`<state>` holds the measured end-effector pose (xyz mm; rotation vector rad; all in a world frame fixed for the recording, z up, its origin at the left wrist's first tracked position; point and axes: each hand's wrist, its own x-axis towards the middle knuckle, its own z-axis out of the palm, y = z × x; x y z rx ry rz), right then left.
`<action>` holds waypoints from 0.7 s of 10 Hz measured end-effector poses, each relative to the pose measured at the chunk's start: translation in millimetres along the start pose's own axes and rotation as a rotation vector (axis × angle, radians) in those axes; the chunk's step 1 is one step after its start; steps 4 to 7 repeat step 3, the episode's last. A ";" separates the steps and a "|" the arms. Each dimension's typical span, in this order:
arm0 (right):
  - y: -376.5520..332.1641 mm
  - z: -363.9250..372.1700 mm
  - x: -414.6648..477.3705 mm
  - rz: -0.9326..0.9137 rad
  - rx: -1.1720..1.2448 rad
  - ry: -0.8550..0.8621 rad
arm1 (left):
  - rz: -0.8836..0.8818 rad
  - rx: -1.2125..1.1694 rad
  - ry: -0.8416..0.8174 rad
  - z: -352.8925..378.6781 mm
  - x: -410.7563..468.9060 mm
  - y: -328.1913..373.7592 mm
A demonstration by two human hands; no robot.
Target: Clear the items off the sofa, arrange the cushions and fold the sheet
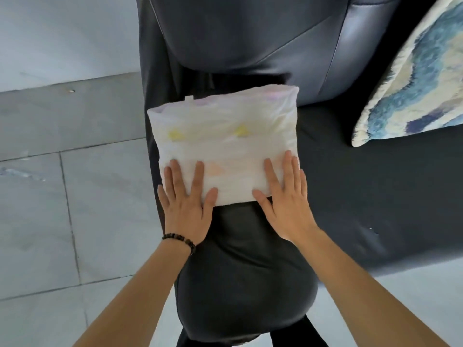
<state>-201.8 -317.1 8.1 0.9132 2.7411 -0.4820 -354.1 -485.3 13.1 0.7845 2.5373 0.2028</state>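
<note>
The folded white sheet with pale yellow, pink and orange triangles point(225, 144) lies as a thick, squared packet across the padded arm of the black leather sofa point(240, 271), at the sofa's left end. Both hands lie flat on its near edge, fingers straight and spread, gripping nothing: the left hand point(186, 194) presses the near left corner and the right hand point(285, 196) the near right corner. The palms hang partly off the cloth onto the leather. Pressing there probably flattens the layers so the packet sits level on the rounded arm instead of springing open or sliding off. A dark beaded bracelet point(180, 240) circles the left wrist. To the far right, a blue and cream patterned cushion point(413, 83) leans against the backrest on the seat, which otherwise shows bare leather, so the job looks close to finished. Left of the sofa are grey floor tiles point(50, 196) and a pale wall point(62, 33).
</note>
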 end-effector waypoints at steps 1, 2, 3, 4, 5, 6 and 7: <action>-5.2 1.1 -1.9 0.050 0.008 -0.006 | -0.002 0.023 0.030 -1.2 2.2 6.5; -13.5 -23.0 -6.8 0.081 0.036 -0.026 | 0.018 0.051 0.047 -19.7 -3.7 15.1; -23.9 -74.7 -22.5 0.083 0.141 0.015 | 0.060 0.104 0.092 -50.9 -36.6 23.5; -23.9 -74.7 -22.5 0.083 0.141 0.015 | 0.060 0.104 0.092 -50.9 -36.6 23.5; -23.9 -74.7 -22.5 0.083 0.141 0.015 | 0.060 0.104 0.092 -50.9 -36.6 23.5; -23.9 -74.7 -22.5 0.083 0.141 0.015 | 0.060 0.104 0.092 -50.9 -36.6 23.5; -23.9 -74.7 -22.5 0.083 0.141 0.015 | 0.060 0.104 0.092 -50.9 -36.6 23.5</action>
